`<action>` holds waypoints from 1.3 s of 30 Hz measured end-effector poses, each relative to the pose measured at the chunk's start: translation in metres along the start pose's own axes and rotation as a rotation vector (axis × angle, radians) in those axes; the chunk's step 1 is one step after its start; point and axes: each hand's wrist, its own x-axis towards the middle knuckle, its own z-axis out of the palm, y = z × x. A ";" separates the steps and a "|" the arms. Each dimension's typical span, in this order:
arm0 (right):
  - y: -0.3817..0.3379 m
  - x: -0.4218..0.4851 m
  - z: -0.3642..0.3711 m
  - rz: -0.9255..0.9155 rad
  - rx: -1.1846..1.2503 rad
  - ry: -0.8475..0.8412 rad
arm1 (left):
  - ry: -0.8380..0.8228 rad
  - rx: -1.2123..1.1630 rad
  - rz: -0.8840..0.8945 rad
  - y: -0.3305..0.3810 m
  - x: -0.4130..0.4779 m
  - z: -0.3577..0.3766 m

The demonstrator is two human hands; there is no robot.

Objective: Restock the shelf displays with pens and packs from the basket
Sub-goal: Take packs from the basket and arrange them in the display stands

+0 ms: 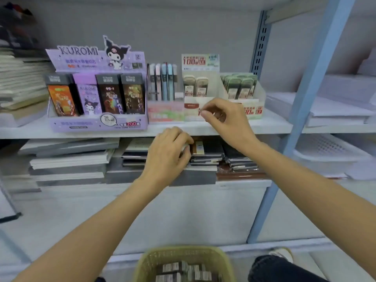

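Note:
My left hand [168, 151] grips a few small packs [198, 147] just below the shelf edge, with their ends sticking out to the right. My right hand [221, 117] is raised in front of the white display box [200, 98] and pinches a small dark-red item [199, 112] between thumb and fingers. That box holds two upright lead packs [196, 86]. A second display box [242, 86] to its right is filled with green packs. The yellow-green basket [183, 255] sits low in the middle and holds several packs [183, 271].
A purple Kuromi display [97, 94] with boxed refills stands at the left of the shelf [272, 127]. Beside it is a pen holder [162, 84] with pastel pens. Notebooks [71, 159] are stacked below. A blue upright post [305, 98] and a white tray [329, 151] are at the right.

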 end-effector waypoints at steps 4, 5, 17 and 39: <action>0.024 -0.112 0.054 0.256 0.097 -0.334 | -0.500 -0.191 -0.324 0.004 -0.099 0.051; 0.033 -0.142 0.070 0.326 0.105 -0.441 | -0.653 -0.214 -0.368 0.005 -0.127 0.064; 0.101 -0.415 0.190 0.746 0.059 -1.439 | -1.567 -0.382 -0.710 0.032 -0.389 0.166; 0.118 -0.415 0.192 1.482 0.577 -0.650 | -1.166 -0.896 -1.490 0.018 -0.377 0.164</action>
